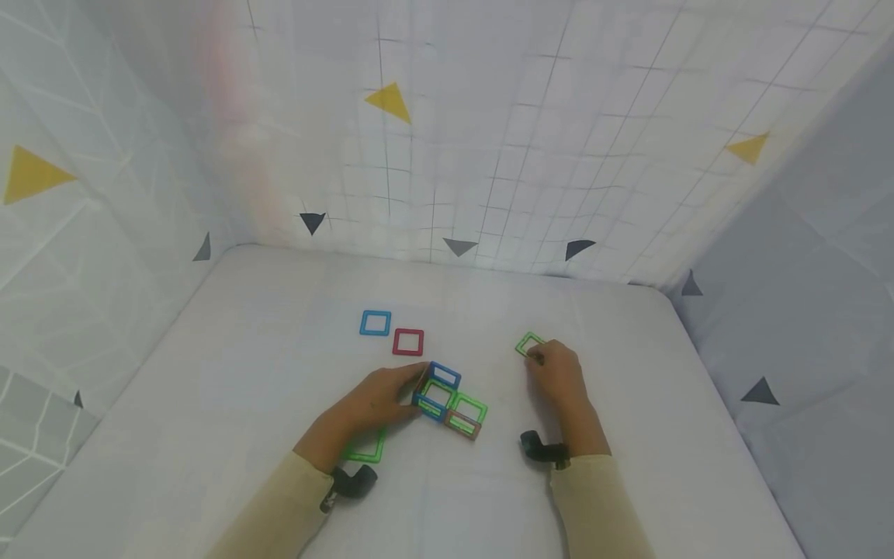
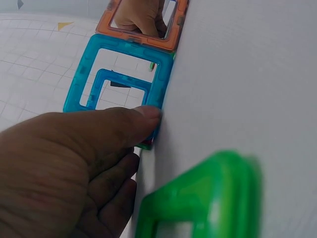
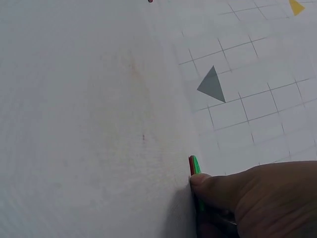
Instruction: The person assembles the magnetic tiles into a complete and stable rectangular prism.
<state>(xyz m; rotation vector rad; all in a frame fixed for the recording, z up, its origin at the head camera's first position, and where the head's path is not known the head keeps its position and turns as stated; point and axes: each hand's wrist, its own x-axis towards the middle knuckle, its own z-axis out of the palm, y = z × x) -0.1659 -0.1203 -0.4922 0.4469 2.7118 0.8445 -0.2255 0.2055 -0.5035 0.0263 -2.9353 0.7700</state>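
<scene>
My left hand grips the left end of a small structure of square magnetic tiles. In the left wrist view its thumb presses an upright blue tile, joined to an orange tile. Green tiles lie flat as the structure's base, with blue and orange ones standing on their edges. To the right, my right hand pinches a green square tile near the table surface. In the right wrist view a red edge shows against the green edge under the thumb.
A blue tile and a red tile lie flat behind the structure. Another green tile sits partly hidden beneath my left wrist. Patterned cloth walls enclose the white table at the back and both sides.
</scene>
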